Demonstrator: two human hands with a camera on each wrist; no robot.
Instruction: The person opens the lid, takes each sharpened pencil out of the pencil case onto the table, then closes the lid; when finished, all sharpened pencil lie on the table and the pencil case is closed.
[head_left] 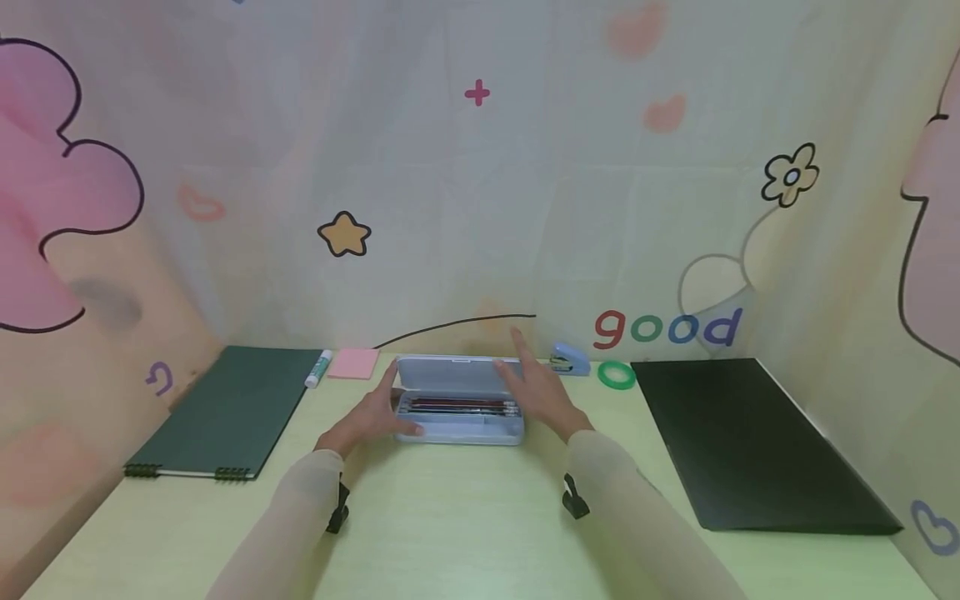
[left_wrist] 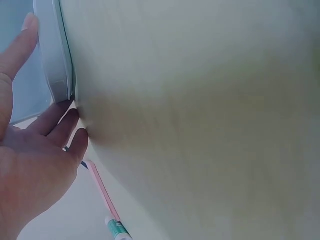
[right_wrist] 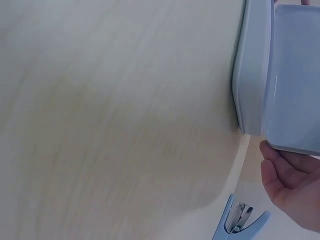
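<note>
A light blue pencil case (head_left: 459, 429) stands on the table with its lid (head_left: 450, 373) raised and several dark pencils (head_left: 457, 407) lying inside. At its left end, my left hand (head_left: 371, 414) holds the case, thumb over the near rim and fingers along the end. In the left wrist view that thumb (left_wrist: 22, 42) rests across the case wall. My right hand (head_left: 546, 392) is at the lid's right end, with its thumb near the lid's front and the index finger pointing up. The right wrist view shows fingertips (right_wrist: 272, 172) against the lid's end; the thumb is hidden there.
Left of the case lie a pink sticky note pad (head_left: 354, 363), a glue stick (head_left: 318, 369) and a dark green spiral notebook (head_left: 232, 408). To the right are a blue stapler (head_left: 572, 358), a green tape roll (head_left: 617, 375) and a black folder (head_left: 757, 450). A patterned curtain (head_left: 420, 167) hangs behind.
</note>
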